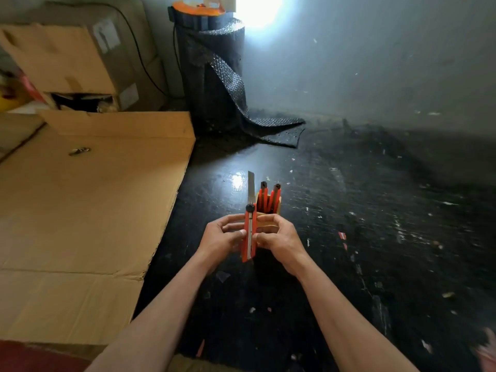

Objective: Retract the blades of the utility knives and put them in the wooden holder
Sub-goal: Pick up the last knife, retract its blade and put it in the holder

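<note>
Wooden holder (269,208) stands upright on the dark, scuffed floor (349,237); taken as landmark. Two orange utility knives (268,196) stand inside it, black ends up, leaning slightly apart.

Just in front of the holder, on its left side, a third orange utility knife (249,234) is held upright between both hands and hides part of the holder's left front. Its blade (251,187) is fully extended, pointing up, the tip rising above the knives in the holder. Black locking wheel (250,207) sits at the top of the handle, level with the holder's middle.

Left hand (222,234) grips the handle from the left, fingers curled behind it, thumb pressed on the front face. Right hand (279,237) closes on the handle from the right, thumb against the handle's edge, fingers bent in front of the holder's base. Both grips narrow, holding the knife.

Left of the holder, a large flattened cardboard sheet (88,200) covers the floor. Well beyond the holder, a dark roll of bubble wrap (214,76) stands against the wall, loose end trailing on the floor. Beyond the cardboard sheet, cardboard boxes (67,57).
</note>
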Available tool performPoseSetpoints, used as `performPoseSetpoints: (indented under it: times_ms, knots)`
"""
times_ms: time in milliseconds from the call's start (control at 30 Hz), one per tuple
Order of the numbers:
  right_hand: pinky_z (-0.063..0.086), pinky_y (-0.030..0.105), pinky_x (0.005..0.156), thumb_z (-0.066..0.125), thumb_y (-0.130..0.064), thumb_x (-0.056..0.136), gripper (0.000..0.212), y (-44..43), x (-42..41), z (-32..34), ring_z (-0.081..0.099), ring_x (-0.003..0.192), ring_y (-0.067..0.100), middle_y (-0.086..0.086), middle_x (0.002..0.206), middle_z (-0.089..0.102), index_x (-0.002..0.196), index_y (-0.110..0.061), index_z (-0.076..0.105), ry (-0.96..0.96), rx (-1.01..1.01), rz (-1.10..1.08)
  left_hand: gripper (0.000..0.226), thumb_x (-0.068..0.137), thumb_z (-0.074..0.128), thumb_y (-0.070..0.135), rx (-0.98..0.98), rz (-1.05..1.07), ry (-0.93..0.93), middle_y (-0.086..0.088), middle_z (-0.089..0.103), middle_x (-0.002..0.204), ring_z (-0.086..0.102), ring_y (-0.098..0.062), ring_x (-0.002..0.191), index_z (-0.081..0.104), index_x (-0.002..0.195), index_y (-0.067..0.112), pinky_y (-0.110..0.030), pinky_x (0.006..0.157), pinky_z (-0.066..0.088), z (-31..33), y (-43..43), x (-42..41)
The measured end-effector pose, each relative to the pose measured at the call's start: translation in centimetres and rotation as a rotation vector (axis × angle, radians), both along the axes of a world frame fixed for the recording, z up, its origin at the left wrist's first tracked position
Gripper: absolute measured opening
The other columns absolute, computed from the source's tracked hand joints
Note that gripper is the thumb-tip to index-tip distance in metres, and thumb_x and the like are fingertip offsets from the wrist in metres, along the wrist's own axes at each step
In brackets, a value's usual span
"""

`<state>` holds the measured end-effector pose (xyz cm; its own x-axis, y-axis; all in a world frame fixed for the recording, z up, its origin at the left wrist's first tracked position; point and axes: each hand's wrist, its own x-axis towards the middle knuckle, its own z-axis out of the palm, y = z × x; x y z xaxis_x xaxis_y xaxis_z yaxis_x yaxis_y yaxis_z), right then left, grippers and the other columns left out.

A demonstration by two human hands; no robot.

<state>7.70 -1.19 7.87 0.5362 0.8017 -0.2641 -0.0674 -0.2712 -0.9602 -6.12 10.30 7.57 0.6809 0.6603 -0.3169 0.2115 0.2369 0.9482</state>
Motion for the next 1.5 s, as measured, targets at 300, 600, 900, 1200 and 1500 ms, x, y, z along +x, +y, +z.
performPoseSetpoints:
  times_ms: [300, 600, 900, 1200, 1500]
  knots:
    - [0.066, 0.043, 0.081, 0.076, -0.004, 0.089, 0.047, -1.2, 3.4, 6.2, 0.077, 0.095, 0.03, 0.015, 0.104, 0.075, 0.13, -0.016, 0.057, -0.155, 0.152, -0.03, 0.045, 0.091, 0.062, -0.016, 0.01, -0.078, -0.151, -0.019, 0.078, 0.11, 0.08, -0.027, 0.085, 0.068, 0.128, 0.007, -0.038, 0.066, 0.066, 7.1, -0.3, 4.0]
    - [0.066, 0.04, 0.083, 0.062, -0.016, 0.101, 0.032, -0.6, 5.8, 11.5, 0.074, 0.096, 0.015, 0.006, 0.107, 0.074, 0.131, -0.027, 0.063, -0.558, 0.2, -0.12, 0.05, 0.09, 0.063, -0.016, 0.083, -0.141, -0.181, -0.015, 0.08, 0.111, 0.079, -0.031, 0.096, 0.067, 0.133, 0.009, -0.045, 0.077, 0.065, 10.5, -0.1, 6.5]
    - [0.066, 0.03, 0.077, 0.069, -0.013, 0.097, 0.02, -0.6, 6.8, 13.4, 0.075, 0.094, 0.015, 0.004, 0.106, 0.074, 0.115, -0.022, 0.066, -0.567, 0.159, -0.091, 0.05, 0.088, 0.058, -0.02, 0.119, -0.139, -0.174, -0.019, 0.078, 0.113, 0.077, -0.037, 0.103, 0.068, 0.13, 0.005, -0.058, 0.09, 0.06, 11.7, -0.5, 6.4]
    - [0.066, 0.039, 0.083, 0.072, -0.009, 0.094, 0.021, -0.8, 6.5, 13.8, 0.074, 0.098, 0.018, 0.002, 0.107, 0.075, 0.113, -0.019, 0.071, -0.631, 0.119, -0.02, 0.048, 0.088, 0.066, -0.016, 0.073, -0.109, -0.209, -0.016, 0.08, 0.109, 0.078, -0.034, 0.1, 0.069, 0.13, 0.007, -0.053, 0.085, 0.063, 12.2, -0.5, 6.5]
    - [0.064, 0.042, 0.087, 0.072, -0.012, 0.093, 0.024, -1.7, 5.1, 12.9, 0.073, 0.099, 0.016, -0.008, 0.108, 0.073, 0.1, -0.035, 0.068, -0.613, 0.102, 0.036, 0.049, 0.089, 0.064, -0.017, 0.049, -0.091, -0.233, -0.012, 0.081, 0.107, 0.08, -0.029, 0.095, 0.071, 0.128, 0.011, -0.039, 0.071, 0.066, 13.6, 0.1, 6.4]
